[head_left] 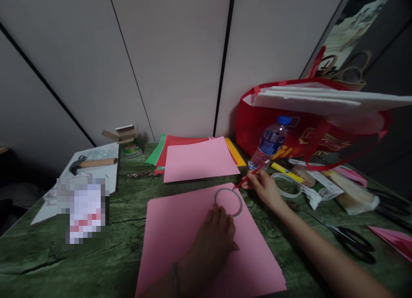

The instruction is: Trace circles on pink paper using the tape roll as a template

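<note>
A large pink sheet of paper (174, 229) lies on the table in front of me. On its far right part rests a thin grey ring (241, 202). My left hand (215, 233) lies over the sheet, fingers bent and together, holding the near side of the ring against the paper. My right hand (262, 185) is closed around a slim red pencil (247, 177). The pencil's tip is at the sheet's far right corner, just outside the ring; whether it touches the paper I cannot tell.
Behind lie coloured sheets (199, 158). A water bottle (272, 141) and red bag (257, 122) stand back right. Right of my arm are a tape roll (276, 176), yellow glue stick (286, 172) and scissors (350, 240). A hammer (98, 162) lies on a white board (111, 173) leftward.
</note>
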A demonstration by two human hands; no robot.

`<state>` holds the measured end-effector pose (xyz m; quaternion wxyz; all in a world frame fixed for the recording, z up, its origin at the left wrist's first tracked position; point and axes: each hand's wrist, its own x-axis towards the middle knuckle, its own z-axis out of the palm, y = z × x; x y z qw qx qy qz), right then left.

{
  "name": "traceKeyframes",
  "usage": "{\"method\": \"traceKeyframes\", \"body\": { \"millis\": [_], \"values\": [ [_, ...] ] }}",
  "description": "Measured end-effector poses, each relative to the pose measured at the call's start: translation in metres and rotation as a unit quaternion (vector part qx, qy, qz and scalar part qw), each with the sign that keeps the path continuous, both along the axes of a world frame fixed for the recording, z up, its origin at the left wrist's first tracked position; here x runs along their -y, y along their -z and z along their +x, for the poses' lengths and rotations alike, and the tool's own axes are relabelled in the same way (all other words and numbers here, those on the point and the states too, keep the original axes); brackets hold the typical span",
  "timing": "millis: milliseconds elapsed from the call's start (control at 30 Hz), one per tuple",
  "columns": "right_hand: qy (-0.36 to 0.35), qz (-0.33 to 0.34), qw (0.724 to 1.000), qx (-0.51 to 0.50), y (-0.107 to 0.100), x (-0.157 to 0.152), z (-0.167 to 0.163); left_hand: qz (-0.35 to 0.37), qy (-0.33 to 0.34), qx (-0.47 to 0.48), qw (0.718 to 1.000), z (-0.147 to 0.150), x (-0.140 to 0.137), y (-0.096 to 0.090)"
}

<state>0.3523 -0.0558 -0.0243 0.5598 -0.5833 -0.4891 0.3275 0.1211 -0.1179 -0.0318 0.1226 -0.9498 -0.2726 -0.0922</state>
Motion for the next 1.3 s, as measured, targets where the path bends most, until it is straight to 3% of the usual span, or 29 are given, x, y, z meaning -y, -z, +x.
{"method": "traceKeyframes", "body": {
  "millis": [167,467,667,933,1300],
  "values": [
    [0.03,0.011,0.999,-0.037,0.0,0.027,0.002,-0.009,-0.007,0.002,1.0,0.0,-0.003,0.0],
    [0.071,0.013,0.996,-0.059,-0.003,0.068,-0.003,-0.035,-0.012,0.006,0.999,-0.003,0.003,-0.018],
    [0.109,0.014,0.992,-0.069,-0.005,0.094,-0.012,-0.049,-0.005,0.029,0.998,-0.004,0.002,-0.018],
    [0.149,0.015,0.988,0.033,-0.005,0.127,-0.031,-0.116,0.009,0.055,0.992,-0.009,-0.007,-0.03],
    [0.141,0.039,0.978,0.151,0.0,0.156,-0.053,-0.19,0.033,0.074,0.978,-0.018,-0.014,-0.046]
  ]
}}
